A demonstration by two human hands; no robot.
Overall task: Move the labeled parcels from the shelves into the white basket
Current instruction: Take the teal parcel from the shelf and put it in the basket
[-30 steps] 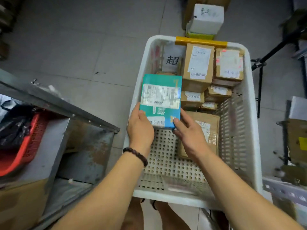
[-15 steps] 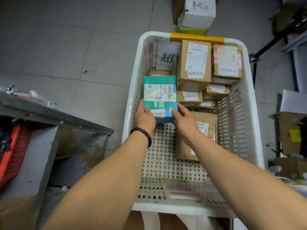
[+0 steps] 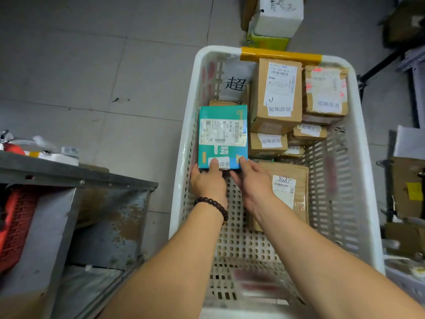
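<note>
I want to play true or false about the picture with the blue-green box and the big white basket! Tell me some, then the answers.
1. The left hand and the right hand both hold the teal box. True.
2. The teal box is outside the white basket. False: it is inside, by the basket's left wall.
3. The bead bracelet is on the right wrist. False: it is on the left wrist.
4. Brown boxes with white labels sit at the basket's far end. True.
</note>
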